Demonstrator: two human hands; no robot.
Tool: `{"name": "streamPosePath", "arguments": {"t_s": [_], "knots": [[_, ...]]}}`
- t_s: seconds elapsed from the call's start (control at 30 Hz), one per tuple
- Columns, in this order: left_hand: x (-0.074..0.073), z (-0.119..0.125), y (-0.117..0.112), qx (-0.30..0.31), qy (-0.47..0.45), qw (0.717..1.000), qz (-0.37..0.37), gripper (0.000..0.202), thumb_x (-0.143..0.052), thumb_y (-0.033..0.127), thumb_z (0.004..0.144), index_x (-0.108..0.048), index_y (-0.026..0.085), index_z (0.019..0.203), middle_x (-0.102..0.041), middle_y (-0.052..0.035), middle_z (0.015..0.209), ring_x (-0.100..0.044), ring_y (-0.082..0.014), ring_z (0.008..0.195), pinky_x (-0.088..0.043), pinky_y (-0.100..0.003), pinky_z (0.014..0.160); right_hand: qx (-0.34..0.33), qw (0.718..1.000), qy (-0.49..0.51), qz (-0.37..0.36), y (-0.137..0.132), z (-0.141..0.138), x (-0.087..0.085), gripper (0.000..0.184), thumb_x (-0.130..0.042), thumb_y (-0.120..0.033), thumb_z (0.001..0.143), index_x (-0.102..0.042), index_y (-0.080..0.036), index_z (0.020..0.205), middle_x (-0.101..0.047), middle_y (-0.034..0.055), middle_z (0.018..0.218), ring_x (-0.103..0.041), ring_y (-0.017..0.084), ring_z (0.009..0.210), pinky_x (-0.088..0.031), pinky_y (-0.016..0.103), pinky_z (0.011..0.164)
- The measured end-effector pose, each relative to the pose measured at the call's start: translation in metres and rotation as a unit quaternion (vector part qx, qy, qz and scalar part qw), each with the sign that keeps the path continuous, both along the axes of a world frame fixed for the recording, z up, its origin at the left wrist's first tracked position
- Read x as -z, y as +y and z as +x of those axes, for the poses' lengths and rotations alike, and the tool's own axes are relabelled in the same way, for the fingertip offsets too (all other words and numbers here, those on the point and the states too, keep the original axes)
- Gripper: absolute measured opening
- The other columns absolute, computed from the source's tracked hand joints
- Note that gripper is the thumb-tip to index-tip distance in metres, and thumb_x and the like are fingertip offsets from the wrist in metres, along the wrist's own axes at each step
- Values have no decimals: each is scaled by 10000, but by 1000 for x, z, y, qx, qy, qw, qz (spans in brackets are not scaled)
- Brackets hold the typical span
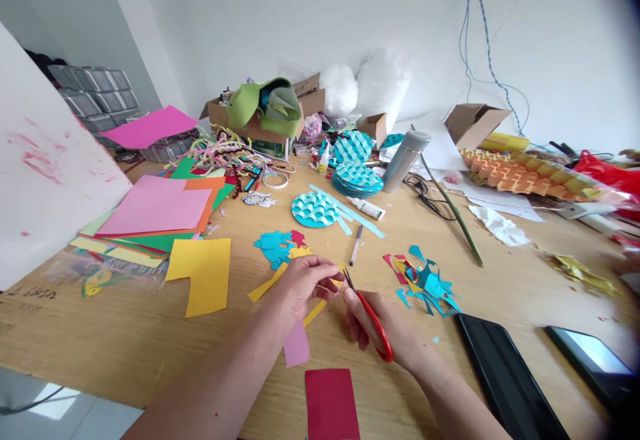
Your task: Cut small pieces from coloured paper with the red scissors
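Clearly, the wide pale-wood table (200,347) runs to a near edge at lower left, bare grain showing around both forearms. Left of them lies a yellow L-shaped paper sheet (210,268); to the right, a flat black rectangular device (510,373); between them, a crimson paper rectangle (333,400). The right hand (375,317) grips red-handled metal scissors (370,312), blades beside the left hand (307,283), whose curled fingers pinch a small yellow paper piece (337,285).

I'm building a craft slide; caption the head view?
Left hand holding a small yellow piece, right hand red-handled scissors, near blue fish cutouts.
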State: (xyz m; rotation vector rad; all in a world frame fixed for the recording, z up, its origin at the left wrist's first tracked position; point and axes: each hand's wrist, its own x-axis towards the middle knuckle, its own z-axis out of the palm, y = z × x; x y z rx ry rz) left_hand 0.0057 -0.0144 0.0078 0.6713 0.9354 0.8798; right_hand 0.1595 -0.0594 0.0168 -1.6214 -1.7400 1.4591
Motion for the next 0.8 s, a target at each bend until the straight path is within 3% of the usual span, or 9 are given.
{"name": "streamPosePath", "arguments": {"t_s": [0.43,0.8], "knots": [[7,12,-8,-45,-55,997,1,181,-754,246,573,-649,126,659,-678,-53,675,-594,-110,565,-445,-234,557,41,999,-2,-12,1,-2,3,604,-350,-716,818,-470,-173,583,-539,-2,455,-483,90,348,-305,172,329],[6,21,-16,-109,-103,989,-14,173,-773,212,546,-663,118,641,-679,-55,684,-612,-125,618,-460,-232,576,46,999,-5,12,2,-2,5,605,-383,-701,813,-458,-176,520,-508,-8,418,-469,87,328,-319,176,337]]}}
